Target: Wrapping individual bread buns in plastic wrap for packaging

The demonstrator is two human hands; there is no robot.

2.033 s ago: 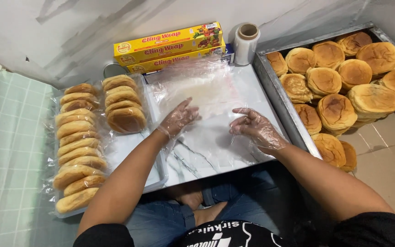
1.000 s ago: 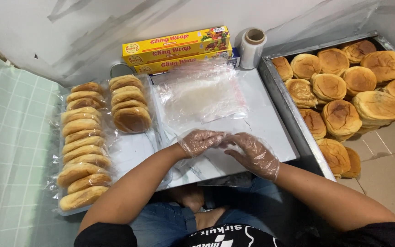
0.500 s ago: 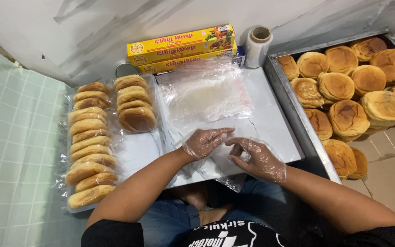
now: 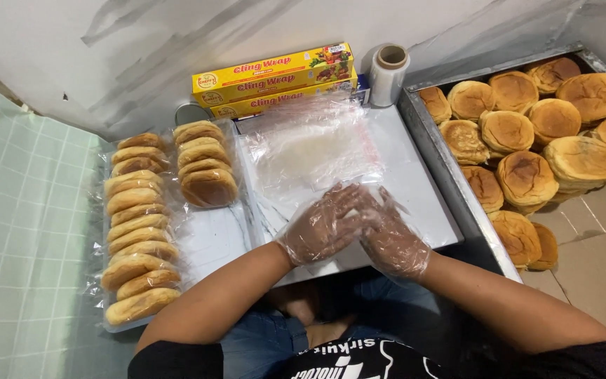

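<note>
Both my hands wear loose clear plastic gloves. My left hand (image 4: pixel 320 228) and my right hand (image 4: pixel 391 238) are pressed together over the near part of a white board (image 4: pixel 419 186), fingertips meeting on a thin clear plastic bag at the near edge of a stack of clear plastic bags (image 4: pixel 310 151). The bag is hard to tell apart from the gloves. Left of the board lie two rows of round buns packed in clear bags, a long row (image 4: pixel 138 231) and a shorter one (image 4: pixel 205 165).
A metal tray (image 4: pixel 443 168) at the right holds several loose golden buns (image 4: pixel 527 175). Two long yellow boxes of wrap film (image 4: pixel 275 81) and a film roll (image 4: pixel 389 74) stand against the back wall. Green tiled floor (image 4: pixel 22 231) lies to the left, brown cardboard (image 4: pixel 597 238) to the right.
My hands drew back from the middle of the bag stack toward my body and came together; the fingers now touch at the stack's near edge.
</note>
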